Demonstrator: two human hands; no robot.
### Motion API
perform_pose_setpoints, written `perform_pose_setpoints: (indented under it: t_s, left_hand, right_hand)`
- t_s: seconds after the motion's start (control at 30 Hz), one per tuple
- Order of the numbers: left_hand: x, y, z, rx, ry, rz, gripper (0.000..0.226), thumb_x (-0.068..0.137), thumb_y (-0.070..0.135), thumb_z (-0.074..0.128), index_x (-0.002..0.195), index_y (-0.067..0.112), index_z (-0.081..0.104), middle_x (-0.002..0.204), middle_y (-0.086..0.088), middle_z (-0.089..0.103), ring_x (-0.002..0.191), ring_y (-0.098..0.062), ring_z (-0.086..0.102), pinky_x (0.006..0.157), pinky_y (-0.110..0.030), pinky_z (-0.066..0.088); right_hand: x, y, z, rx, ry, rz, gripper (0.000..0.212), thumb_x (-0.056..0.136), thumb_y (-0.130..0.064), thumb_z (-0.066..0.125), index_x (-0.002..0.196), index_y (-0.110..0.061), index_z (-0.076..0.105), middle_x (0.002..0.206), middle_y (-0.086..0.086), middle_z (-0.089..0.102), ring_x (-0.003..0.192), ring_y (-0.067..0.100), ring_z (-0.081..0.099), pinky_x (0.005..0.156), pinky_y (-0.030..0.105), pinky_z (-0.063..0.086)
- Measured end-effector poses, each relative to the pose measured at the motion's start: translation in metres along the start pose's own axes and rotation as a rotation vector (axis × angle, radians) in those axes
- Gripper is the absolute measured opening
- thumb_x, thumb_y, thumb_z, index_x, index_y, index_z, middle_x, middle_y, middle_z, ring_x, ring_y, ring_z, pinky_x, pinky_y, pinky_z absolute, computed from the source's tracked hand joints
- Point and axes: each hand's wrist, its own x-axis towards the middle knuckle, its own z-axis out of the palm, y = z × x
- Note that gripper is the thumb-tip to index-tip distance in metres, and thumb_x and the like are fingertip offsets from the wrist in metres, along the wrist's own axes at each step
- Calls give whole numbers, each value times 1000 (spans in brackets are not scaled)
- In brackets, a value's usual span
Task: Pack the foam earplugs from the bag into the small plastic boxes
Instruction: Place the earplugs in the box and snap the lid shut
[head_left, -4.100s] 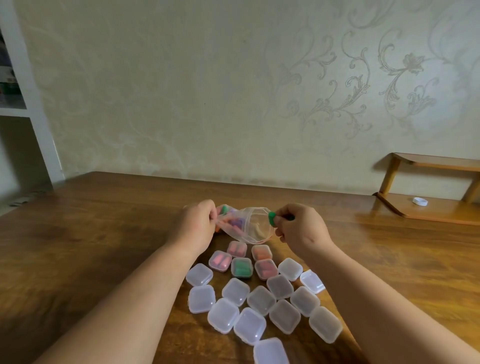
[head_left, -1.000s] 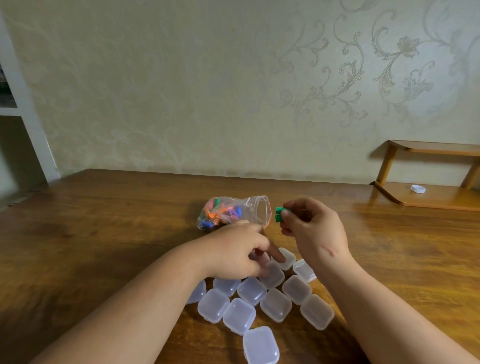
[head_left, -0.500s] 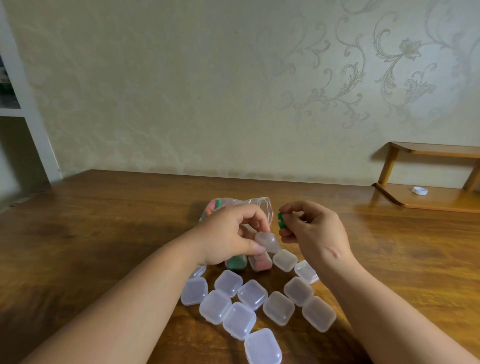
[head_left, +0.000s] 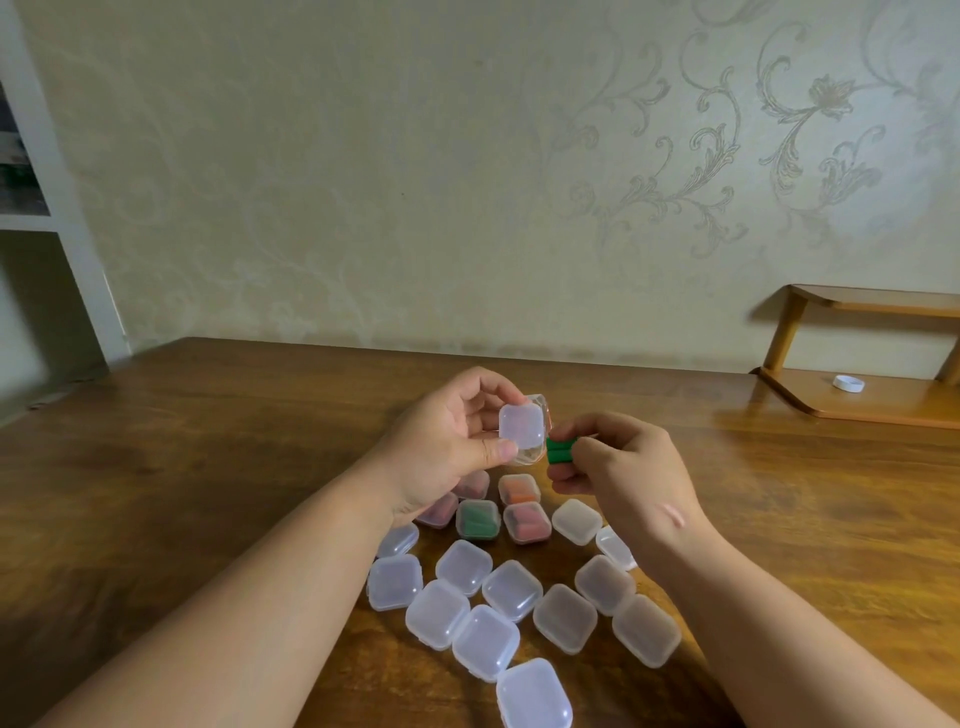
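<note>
No text, label, brand or number can be read anywhere in view.

Wooden table (head_left: 208, 467) bears clustered small plastic boxes (head_left: 511, 590), perhaps five filled.

From my feed I see a brown wooden table (head_left: 208, 467) with a glossy, grained top filling the lower half. Behind it stands a pale wall (head_left: 363, 182) papered with a faint scrolling floral pattern, stronger toward the upper right. At the far right, a small two-tier wooden shelf (head_left: 883, 405) sits on the table against the wall, and a white round cap (head_left: 848, 383) lies on its lower tier. At the left edge I make out a white shelving unit (head_left: 67, 234); its contents are too blurred to identify.
</note>
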Motion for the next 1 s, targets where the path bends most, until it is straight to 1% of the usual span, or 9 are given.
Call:
perform_pose_setpoints:
  t_s: [0.13,0.23,0.33,0.4,0.53,0.63,0.73,0.87,1.0]
  left_hand:
    - [1,-3,0,-21,-18,16,54,83,-15,67,106,34,63,118,3,69,116,-14,65,98,-42,55]
    - [-1,-1,2,-26,-24,21,60,83,-19,63,114,32,61,116,5,68,112,-10,66,92,-33,57]
    - [0,-2,2,-29,11,19,60,85,-15,65,116,36,64,117,5,68,110,-10,67,89,-37,60]
    - [0,-3,1,-38,36,17,53,87,-9,67,116,36,66,118,4,70,110,-13,67,92,-42,59]
    - [1,-4,2,-75,87,-27,38,98,3,56,107,35,74,117,5,72,111,-14,66,96,-41,55]
    - [2,-4,2,-145,121,-77,46,102,3,49,95,37,79,116,2,71,112,-22,66,98,-52,54]
    - [2,-5,2,-154,87,-65,45,97,-1,55,97,39,79,116,-2,71,107,-24,70,96,-60,53]
    - [1,-5,2,-166,42,-49,53,93,-6,60,100,43,77,118,-7,70,103,-25,71,97,-54,55]
    - [3,-7,1,-151,-12,-33,53,89,-9,63,103,40,77,116,-7,71,99,-23,71,96,-49,56]
  right_hand:
    - [-2,0,1,-23,-78,-42,13,91,-25,64,86,-19,74,71,0,74,66,14,71,73,39,61]
    - [-3,1,1,-135,-93,-89,12,87,-35,70,86,-24,74,71,-3,74,66,12,70,73,38,61]
    - [-3,2,1,-190,-72,-126,18,87,-36,70,97,-22,74,74,-4,74,66,7,70,69,29,61]
    - [-2,4,1,-207,-54,-146,26,86,-36,70,106,-20,73,83,-5,74,68,4,70,67,22,59]
    - [-1,6,2,-179,-40,-164,28,87,-34,70,111,-19,72,90,-5,74,79,7,71,77,29,60]
    - [-1,6,3,-111,-68,-151,16,89,-32,66,103,-25,71,83,-7,74,75,5,71,76,30,61]
    - [-2,5,3,7,-125,-82,8,92,-29,63,97,-28,69,82,-5,75,75,7,72,73,28,61]
    - [-2,5,4,105,-131,-3,12,92,-23,62,101,-22,70,84,0,76,76,13,73,74,29,61]
    - [-1,5,3,126,-120,14,15,91,-20,62,104,-21,69,86,0,76,77,13,73,71,26,60]
